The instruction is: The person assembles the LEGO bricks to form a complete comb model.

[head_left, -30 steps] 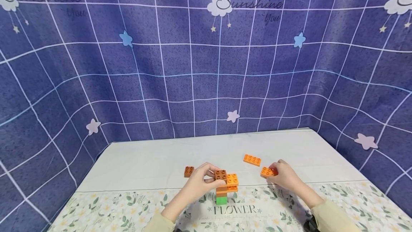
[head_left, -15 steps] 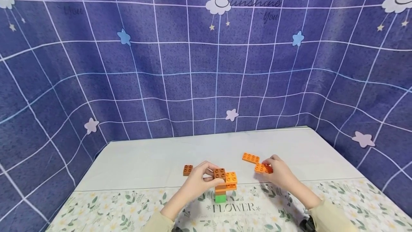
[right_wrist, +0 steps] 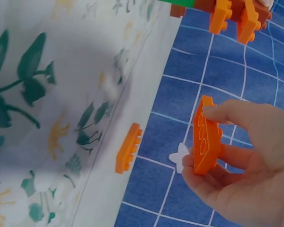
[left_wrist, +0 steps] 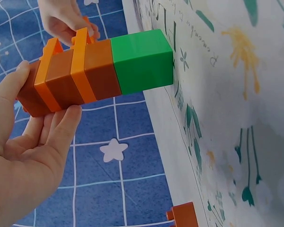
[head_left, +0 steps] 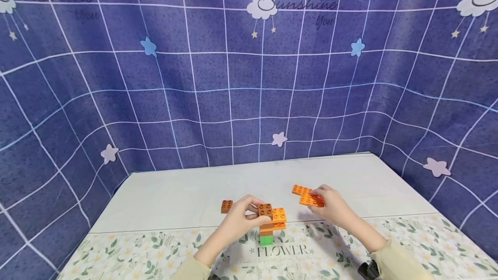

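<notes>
My left hand (head_left: 242,217) grips the top of a toy-brick tower with thumb and fingers. In the left wrist view the tower has a green brick (left_wrist: 143,60) at its base, then brown bricks (left_wrist: 65,78) alternating with thin orange plates (left_wrist: 83,61) that jut out to one side. Off to the right, my right hand (head_left: 330,204) pinches a flat orange building plate (head_left: 309,198) by its edges, raised above the table. The right wrist view shows that plate's hollow underside (right_wrist: 202,135), with the thumb on one edge and fingers on the other.
Another orange plate (head_left: 298,189) lies on the table behind the right hand, partly covered by the held one in the head view. A loose brown brick (head_left: 226,206) sits left of the tower. The table (head_left: 186,185) has a flowered cloth (head_left: 128,249) along its front; a blue curtain surrounds it.
My right hand has picked the orange plate up off the table and carried it left, toward the tower. The left hand keeps its grip on the tower.
</notes>
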Action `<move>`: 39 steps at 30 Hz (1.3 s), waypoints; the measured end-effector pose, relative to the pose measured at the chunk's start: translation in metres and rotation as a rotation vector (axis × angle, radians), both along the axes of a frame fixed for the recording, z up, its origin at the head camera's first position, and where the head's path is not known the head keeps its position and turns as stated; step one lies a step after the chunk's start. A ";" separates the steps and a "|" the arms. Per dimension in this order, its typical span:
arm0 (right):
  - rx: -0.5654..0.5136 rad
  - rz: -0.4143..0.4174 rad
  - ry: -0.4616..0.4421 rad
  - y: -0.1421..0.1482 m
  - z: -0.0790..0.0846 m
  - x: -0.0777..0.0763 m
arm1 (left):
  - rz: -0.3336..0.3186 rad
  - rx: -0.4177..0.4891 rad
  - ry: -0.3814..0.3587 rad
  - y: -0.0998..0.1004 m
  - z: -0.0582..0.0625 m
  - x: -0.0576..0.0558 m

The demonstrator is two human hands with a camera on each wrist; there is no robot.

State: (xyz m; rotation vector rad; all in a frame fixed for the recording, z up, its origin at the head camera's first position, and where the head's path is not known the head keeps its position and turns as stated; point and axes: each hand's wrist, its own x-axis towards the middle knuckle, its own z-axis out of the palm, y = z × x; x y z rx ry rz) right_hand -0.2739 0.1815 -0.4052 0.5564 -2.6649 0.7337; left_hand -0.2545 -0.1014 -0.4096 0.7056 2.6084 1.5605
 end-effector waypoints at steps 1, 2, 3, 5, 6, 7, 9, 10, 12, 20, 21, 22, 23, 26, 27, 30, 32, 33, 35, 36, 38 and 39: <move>-0.004 0.006 0.004 -0.001 0.001 0.001 | 0.001 -0.001 0.001 0.000 0.000 0.000; -0.007 0.012 0.011 -0.002 0.002 0.001 | 0.002 -0.002 0.002 0.000 0.000 0.000; -0.009 0.017 0.021 -0.003 0.003 0.002 | 0.002 -0.002 0.002 0.000 -0.001 0.000; -0.015 0.028 0.042 -0.004 0.005 0.003 | 0.004 -0.004 0.001 0.000 -0.001 -0.001; -0.021 0.032 0.048 -0.005 0.005 0.004 | 0.003 -0.005 0.001 0.000 -0.001 -0.001; -0.026 0.037 0.057 -0.007 0.006 0.004 | 0.003 -0.006 -0.001 0.000 -0.001 -0.001; -0.037 0.043 0.076 -0.009 0.007 0.005 | 0.002 -0.006 -0.004 0.000 -0.001 -0.002; -0.046 0.048 0.082 -0.010 0.008 0.006 | 0.001 -0.006 -0.007 -0.001 -0.002 -0.002; -0.066 0.061 0.094 -0.012 0.009 0.006 | -0.002 -0.004 -0.011 -0.001 -0.002 -0.002; -0.114 0.109 0.109 -0.021 0.017 0.011 | -0.008 0.008 -0.011 0.000 0.000 0.000; -0.116 0.112 0.110 -0.022 0.018 0.012 | -0.008 0.009 -0.011 0.000 0.000 0.000; -0.115 0.115 0.114 -0.023 0.019 0.013 | -0.007 0.009 -0.010 0.000 0.000 0.000; -0.113 0.119 0.115 -0.024 0.019 0.013 | -0.007 0.010 -0.010 0.000 0.000 0.000; -0.111 0.122 0.112 -0.027 0.021 0.015 | -0.006 0.010 -0.013 0.000 -0.001 0.000; -0.110 0.123 0.112 -0.028 0.022 0.016 | -0.005 0.010 -0.014 0.000 -0.001 -0.001; -0.114 0.128 0.120 -0.031 0.023 0.017 | -0.006 0.011 -0.020 0.000 -0.002 -0.001; -0.116 0.132 0.132 -0.033 0.024 0.018 | -0.007 0.013 -0.020 0.000 -0.002 -0.001; -0.115 0.134 0.138 -0.033 0.025 0.019 | -0.008 0.013 -0.020 0.000 -0.002 -0.001; -0.118 0.141 0.148 -0.035 0.026 0.020 | -0.007 0.013 -0.020 0.000 -0.001 -0.001; -0.118 0.143 0.151 -0.036 0.026 0.021 | -0.006 0.012 -0.019 0.000 -0.001 -0.001; -0.121 0.153 0.154 -0.038 0.028 0.022 | -0.004 0.009 -0.016 0.000 -0.001 -0.001; -0.121 0.160 0.158 -0.039 0.028 0.022 | -0.003 0.008 -0.014 0.000 -0.002 -0.001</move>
